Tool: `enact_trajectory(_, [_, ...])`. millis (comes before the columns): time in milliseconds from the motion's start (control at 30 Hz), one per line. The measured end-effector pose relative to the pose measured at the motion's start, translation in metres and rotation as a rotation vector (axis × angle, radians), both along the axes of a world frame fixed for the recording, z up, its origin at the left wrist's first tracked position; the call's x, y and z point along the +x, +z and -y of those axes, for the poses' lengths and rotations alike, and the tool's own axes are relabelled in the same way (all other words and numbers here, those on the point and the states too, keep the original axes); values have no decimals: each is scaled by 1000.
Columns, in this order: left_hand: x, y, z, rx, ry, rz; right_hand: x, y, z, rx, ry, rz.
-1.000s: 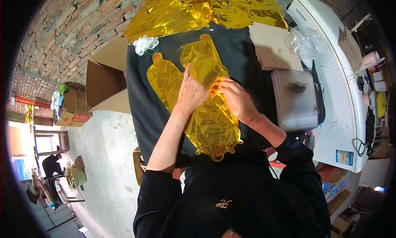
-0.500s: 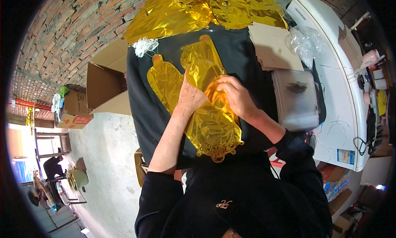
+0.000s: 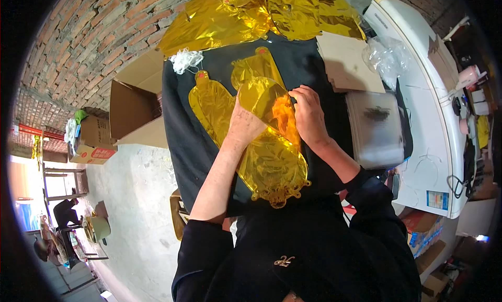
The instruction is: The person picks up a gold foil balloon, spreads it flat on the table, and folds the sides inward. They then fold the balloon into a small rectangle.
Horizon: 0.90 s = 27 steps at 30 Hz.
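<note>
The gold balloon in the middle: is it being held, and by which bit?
The right hand pinches the gold foil balloon by its lifted right edge. Whether the left hand grips it too cannot be told; its fingers are hidden.

The black top (image 3: 329,244) has black sleeves (image 3: 205,255) and a gold emblem (image 3: 284,261).

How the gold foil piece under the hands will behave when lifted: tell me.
The gold foil piece will probably be floppy, since it creases and bunches beside the right hand. It looks light for its size, thin as film over the black cloth. Its smooth, shiny surface may make it slippery.
</note>
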State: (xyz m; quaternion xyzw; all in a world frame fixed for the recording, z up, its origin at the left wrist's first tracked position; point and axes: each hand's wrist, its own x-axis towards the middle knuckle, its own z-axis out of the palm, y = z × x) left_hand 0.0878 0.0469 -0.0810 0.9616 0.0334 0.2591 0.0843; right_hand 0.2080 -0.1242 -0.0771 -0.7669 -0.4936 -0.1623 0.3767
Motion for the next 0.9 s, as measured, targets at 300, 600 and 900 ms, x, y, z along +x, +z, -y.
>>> enact_trajectory(300, [-8,-12,-5,20,-13,2,-6,-10,0,-132,57,11])
enact_trajectory(600, [-3,-5,-2,-39,-31,-33,-4,-12,1,-164,60,68])
enact_trajectory(900, [-2,-5,-2,-54,-15,2,-7,-5,1,-224,66,80])
